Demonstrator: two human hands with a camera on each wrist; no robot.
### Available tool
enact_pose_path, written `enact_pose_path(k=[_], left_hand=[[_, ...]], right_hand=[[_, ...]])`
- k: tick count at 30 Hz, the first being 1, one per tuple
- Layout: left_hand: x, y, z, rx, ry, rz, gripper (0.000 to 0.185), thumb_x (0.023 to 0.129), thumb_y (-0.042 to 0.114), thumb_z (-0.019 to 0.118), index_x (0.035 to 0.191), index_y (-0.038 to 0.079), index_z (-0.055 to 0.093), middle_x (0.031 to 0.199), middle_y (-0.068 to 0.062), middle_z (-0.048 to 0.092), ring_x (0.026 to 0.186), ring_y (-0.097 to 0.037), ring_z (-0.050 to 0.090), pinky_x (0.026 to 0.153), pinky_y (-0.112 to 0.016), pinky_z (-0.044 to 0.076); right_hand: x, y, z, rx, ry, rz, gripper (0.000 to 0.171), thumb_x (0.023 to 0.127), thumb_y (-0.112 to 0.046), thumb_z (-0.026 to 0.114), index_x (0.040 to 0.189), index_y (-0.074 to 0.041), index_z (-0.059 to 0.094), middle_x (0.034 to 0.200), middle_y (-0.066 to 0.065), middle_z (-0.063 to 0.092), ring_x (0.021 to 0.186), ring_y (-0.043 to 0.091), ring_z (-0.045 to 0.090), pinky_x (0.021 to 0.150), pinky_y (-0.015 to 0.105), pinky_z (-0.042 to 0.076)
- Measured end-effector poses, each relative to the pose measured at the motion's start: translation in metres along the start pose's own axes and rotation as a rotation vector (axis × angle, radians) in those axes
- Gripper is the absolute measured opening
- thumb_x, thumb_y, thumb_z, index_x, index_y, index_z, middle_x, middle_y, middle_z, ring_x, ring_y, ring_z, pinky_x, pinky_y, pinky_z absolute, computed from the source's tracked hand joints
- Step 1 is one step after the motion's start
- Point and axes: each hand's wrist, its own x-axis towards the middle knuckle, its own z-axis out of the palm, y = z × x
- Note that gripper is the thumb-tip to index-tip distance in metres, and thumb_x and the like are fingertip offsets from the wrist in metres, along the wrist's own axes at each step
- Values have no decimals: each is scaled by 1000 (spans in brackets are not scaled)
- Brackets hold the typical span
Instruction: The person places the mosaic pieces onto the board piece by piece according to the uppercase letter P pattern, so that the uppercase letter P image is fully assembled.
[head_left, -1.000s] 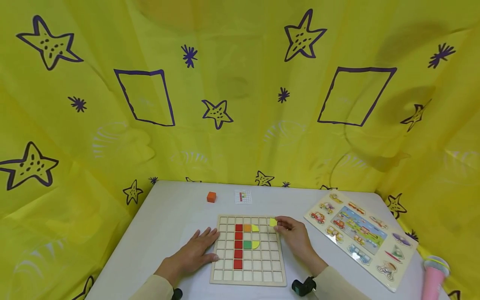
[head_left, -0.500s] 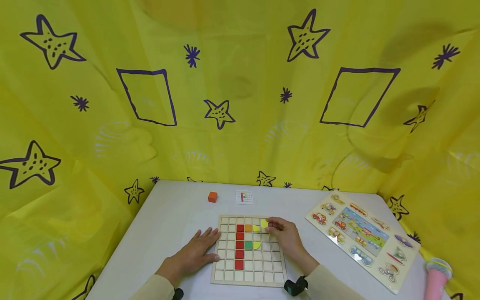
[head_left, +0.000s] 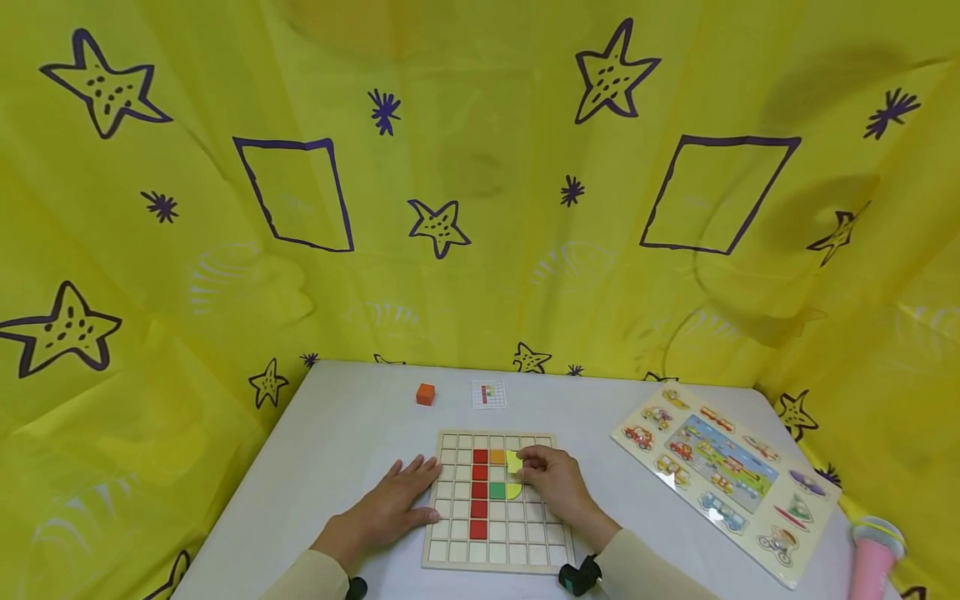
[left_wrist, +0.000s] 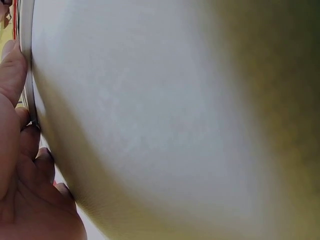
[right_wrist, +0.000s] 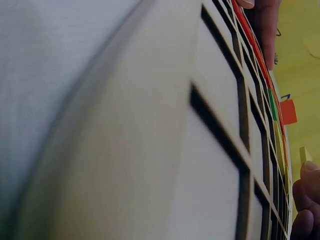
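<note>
Wooden and squared off into cells, the grid board (head_left: 497, 500) lay flat on the white surface (head_left: 345, 442) in front of the person. The left hand (head_left: 393, 504) rested spread and flat against the board's 9 o'clock edge, seemingly to keep it from sliding. The right hand (head_left: 551, 483) pinched a small yellow piece (head_left: 513, 461) between thumb and fingertips, holding it over the cell just at 3 o'clock of the orange tile (head_left: 497, 457); whether it touched the board could not be told. A column of red tiles (head_left: 478, 492) and a green tile (head_left: 497, 490) already sat in their cells. At 12 o'clock of the board lay a small pattern card (head_left: 488, 393), placed where it could be read, and near it an orange cube (head_left: 425, 394). Well apart at 3 o'clock lay a vehicle puzzle (head_left: 723, 475).
</note>
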Motion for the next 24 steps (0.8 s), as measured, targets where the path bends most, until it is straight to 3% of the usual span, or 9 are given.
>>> enact_pose_path(k=[8,24], left_hand=[[0,1,-1,-6,-2,1,85,97,52,70,165,11,37,172,-6,34,163,-33,22,133,-60,10],[2,-1,-1,1,5,20,85,97,52,68,164,10,37,172,-8,34,162,-35,22,133,-61,10]], right_hand=[[-3,0,3,-106,-7,-79,19,87,0,81,105,-6,77,89,-1,72,83,12,61,72,23,54],[-3,-5,-1,-176,-53,-76,18,88,-3,81,106,-5,79,94,0,73,86,13,60,76,27,55]])
